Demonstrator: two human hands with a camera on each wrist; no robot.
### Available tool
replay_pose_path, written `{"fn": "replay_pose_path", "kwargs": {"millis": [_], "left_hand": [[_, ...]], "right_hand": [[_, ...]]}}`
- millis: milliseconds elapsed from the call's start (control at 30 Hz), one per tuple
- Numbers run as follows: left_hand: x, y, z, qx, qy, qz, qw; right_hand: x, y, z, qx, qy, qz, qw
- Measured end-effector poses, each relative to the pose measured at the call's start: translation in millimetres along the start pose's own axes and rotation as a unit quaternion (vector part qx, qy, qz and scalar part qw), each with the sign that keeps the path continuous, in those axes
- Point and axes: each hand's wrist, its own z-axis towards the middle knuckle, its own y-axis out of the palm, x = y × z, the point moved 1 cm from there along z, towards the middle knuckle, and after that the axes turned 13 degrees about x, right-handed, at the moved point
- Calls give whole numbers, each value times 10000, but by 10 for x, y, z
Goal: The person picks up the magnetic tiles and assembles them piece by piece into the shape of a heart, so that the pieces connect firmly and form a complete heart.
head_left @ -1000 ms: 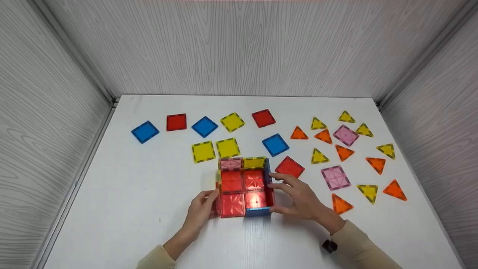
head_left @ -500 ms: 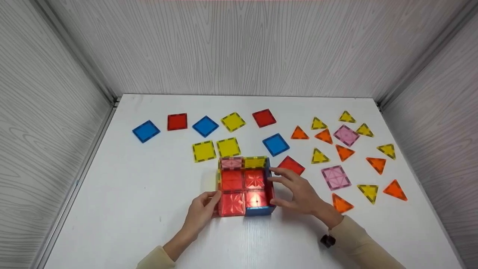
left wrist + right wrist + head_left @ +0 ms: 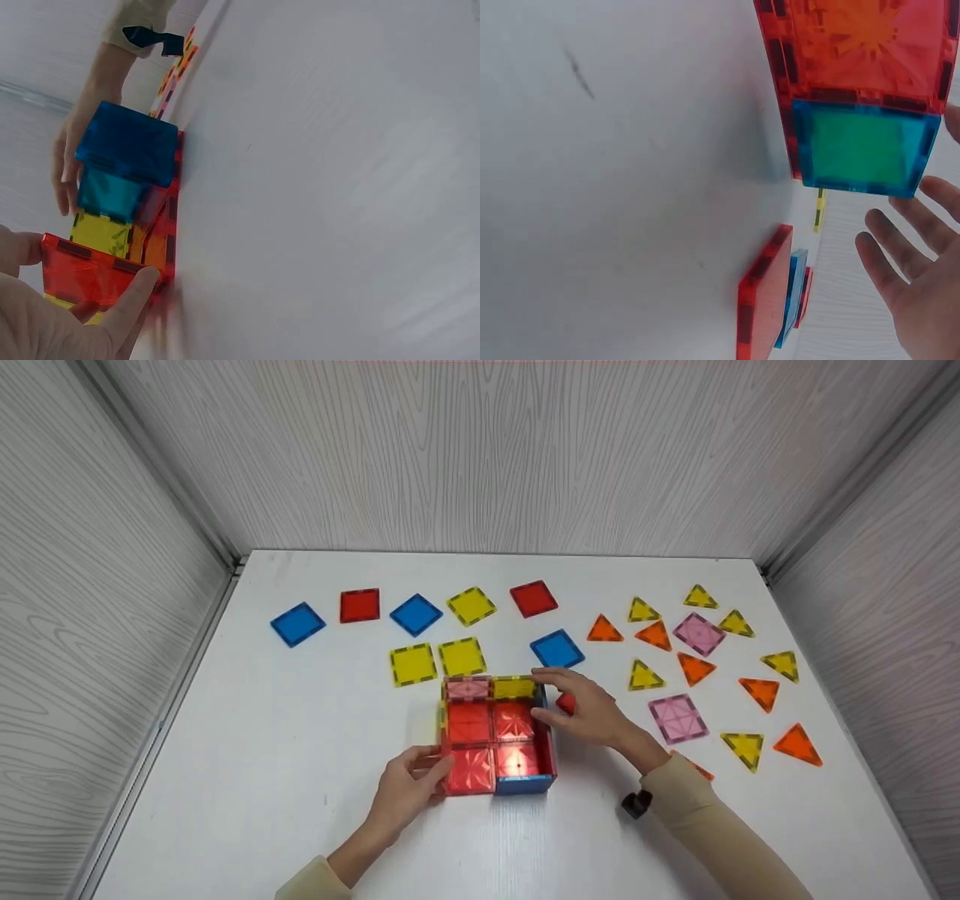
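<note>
A low open box of translucent magnetic tiles has a floor of red squares (image 3: 469, 722). Pink (image 3: 467, 688) and yellow (image 3: 514, 688) tiles form its far wall. A blue tile (image 3: 524, 784) stands at the front right. My left hand (image 3: 405, 787) pinches an upright red tile (image 3: 86, 274) at the left wall's near end, thumb and fingers on its edges. My right hand (image 3: 581, 709) is at the far right corner, fingers spread and loosely bent beside a blue wall tile (image 3: 862, 150). Whether its fingertips touch the wall is unclear.
Loose blue (image 3: 298, 624), red (image 3: 360, 605) and yellow (image 3: 413, 664) squares lie behind the box. To the right are several orange triangles (image 3: 798, 745), yellow triangles (image 3: 743, 751) and pink squares (image 3: 678, 718). A red square (image 3: 566, 703) lies partly under my right hand.
My right hand has slid away from me along the right wall to the far corner. My left thumb has shifted slightly onto the near left tile. The box has barely moved.
</note>
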Motion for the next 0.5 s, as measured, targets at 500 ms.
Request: {"fn": "replay_pose_path", "kwargs": {"millis": [500], "left_hand": [[73, -57, 211, 533, 488, -157, 9973]], "right_hand": [[-5, -183, -475, 174, -736, -632, 9951]]}}
